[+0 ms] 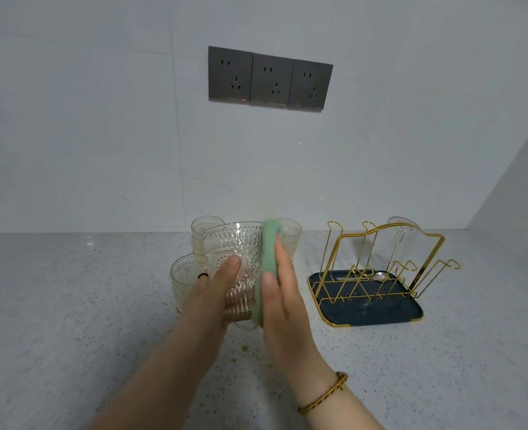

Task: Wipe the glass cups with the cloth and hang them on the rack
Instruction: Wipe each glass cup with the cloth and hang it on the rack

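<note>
Glass fills my left hand (pixel 216 290): an embossed glass cup (pixel 234 259) that I grip around its side, thumb across the front, raised above the speckled counter (pixel 70 305). With my right hand (pixel 283 293) I pinch a folded green cloth (pixel 267 259) between thumb and flat fingers and press it against the cup's right side. Three more cups stand on the counter behind it, one at the left (pixel 185 274) and two at the back (pixel 205 228) (pixel 289 234), while the gold wire rack (pixel 380 268) on its dark tray (pixel 368 315) sits to the right with one clear cup (pixel 391 243) already hanging upside down.
</note>
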Action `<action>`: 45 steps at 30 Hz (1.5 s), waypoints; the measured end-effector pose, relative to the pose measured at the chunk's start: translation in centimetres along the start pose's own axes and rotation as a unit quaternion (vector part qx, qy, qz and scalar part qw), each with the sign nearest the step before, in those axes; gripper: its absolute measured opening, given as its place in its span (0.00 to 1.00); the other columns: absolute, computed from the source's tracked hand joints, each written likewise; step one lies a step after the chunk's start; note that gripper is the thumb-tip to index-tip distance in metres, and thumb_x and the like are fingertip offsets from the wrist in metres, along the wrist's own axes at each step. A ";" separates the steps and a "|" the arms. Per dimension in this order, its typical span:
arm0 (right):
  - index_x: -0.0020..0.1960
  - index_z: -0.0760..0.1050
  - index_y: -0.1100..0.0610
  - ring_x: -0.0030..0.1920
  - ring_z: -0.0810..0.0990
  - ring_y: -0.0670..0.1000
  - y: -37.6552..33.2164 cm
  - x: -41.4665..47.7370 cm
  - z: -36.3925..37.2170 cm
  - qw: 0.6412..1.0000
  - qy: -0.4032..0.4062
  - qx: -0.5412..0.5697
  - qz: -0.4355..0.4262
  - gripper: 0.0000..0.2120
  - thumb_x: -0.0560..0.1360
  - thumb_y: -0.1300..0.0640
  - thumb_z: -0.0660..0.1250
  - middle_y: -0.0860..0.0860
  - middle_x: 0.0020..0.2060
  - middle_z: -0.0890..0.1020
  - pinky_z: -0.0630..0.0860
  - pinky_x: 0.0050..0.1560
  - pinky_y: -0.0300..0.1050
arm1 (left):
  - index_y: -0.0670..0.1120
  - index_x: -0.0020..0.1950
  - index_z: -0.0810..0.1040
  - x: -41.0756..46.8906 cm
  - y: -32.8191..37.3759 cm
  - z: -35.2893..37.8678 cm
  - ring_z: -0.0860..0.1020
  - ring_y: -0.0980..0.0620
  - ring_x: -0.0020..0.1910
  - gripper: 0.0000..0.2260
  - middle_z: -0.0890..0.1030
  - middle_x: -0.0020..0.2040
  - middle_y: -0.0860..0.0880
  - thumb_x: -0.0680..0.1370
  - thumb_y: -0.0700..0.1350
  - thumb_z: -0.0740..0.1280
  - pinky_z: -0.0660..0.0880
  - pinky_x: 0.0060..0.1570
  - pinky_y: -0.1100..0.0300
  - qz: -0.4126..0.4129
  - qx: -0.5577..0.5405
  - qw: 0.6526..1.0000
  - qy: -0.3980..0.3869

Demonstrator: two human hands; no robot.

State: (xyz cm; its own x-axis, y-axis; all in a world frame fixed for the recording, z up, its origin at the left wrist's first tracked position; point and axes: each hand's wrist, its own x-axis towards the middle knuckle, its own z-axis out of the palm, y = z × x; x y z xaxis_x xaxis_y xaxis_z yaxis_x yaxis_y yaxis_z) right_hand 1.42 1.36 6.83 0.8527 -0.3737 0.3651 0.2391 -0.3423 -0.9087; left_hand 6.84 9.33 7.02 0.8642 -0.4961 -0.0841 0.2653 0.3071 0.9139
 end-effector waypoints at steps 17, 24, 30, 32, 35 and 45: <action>0.58 0.55 0.29 0.70 0.63 0.46 -0.7 1.2 -0.3 0.990 -0.014 0.114 0.076 0.16 0.71 0.42 0.50 0.44 0.71 0.63 0.62 0.70 0.53 | 0.43 0.54 0.79 0.1 -0.3 -0.8 0.83 0.42 0.46 0.30 0.83 0.50 0.40 0.58 0.59 0.70 0.78 0.48 0.46 0.030 -0.002 0.999 -0.026; 0.69 0.47 0.39 0.73 0.43 0.42 1.0 -1.3 2.3 0.959 0.047 -0.216 -0.176 0.21 0.77 0.39 0.42 0.41 0.73 0.47 0.41 0.71 0.31 | 0.49 0.41 0.85 0.1 0.5 -0.9 0.84 0.51 0.41 0.13 0.86 0.42 0.46 0.72 0.54 0.63 0.79 0.36 0.59 0.049 0.025 0.997 -0.056; 0.68 0.64 0.46 0.63 0.73 0.44 -0.6 0.7 -1.0 0.970 -0.038 0.202 0.131 0.21 0.78 0.44 0.49 0.46 0.63 0.74 0.72 0.61 0.41 | 0.49 0.49 0.76 -0.5 0.1 -0.4 0.80 0.50 0.45 0.20 0.81 0.46 0.48 0.62 0.56 0.73 0.75 0.47 0.55 0.034 0.025 0.998 -0.042; 0.66 0.68 0.51 0.58 0.78 0.50 -0.7 0.3 -0.9 0.952 -0.022 0.255 0.166 0.20 0.77 0.46 0.52 0.52 0.58 0.79 0.76 0.57 0.48 | 0.51 0.47 0.74 -0.5 0.3 -0.1 0.78 0.54 0.44 0.19 0.78 0.45 0.51 0.62 0.57 0.72 0.74 0.46 0.56 0.023 0.043 0.999 -0.019; 0.65 0.60 0.35 0.61 0.73 0.44 -0.7 -1.0 -0.1 0.988 -0.014 0.133 0.078 0.19 0.73 0.41 0.52 0.43 0.63 0.73 0.72 0.61 0.46 | 0.44 0.56 0.77 -0.4 0.6 -0.1 0.80 0.41 0.51 0.37 0.82 0.52 0.41 0.56 0.66 0.71 0.74 0.56 0.40 0.026 0.038 0.999 -0.004; 0.69 0.62 0.44 0.61 0.74 0.44 -0.3 0.2 -1.0 0.975 -0.030 0.205 0.086 0.24 0.74 0.43 0.52 0.47 0.63 0.74 0.72 0.63 0.47 | 0.46 0.61 0.74 -0.9 0.6 -0.2 0.77 0.44 0.58 0.43 0.78 0.60 0.43 0.54 0.71 0.69 0.71 0.60 0.43 0.024 0.086 0.996 -0.001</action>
State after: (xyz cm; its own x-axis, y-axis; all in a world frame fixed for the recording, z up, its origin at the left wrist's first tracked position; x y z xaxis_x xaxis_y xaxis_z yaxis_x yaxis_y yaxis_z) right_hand 1.09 0.52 7.37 0.9192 -0.3394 0.1998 0.2460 0.0984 -0.9643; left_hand 6.29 10.13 7.57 0.8731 -0.4861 -0.0386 0.1466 0.1861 0.9715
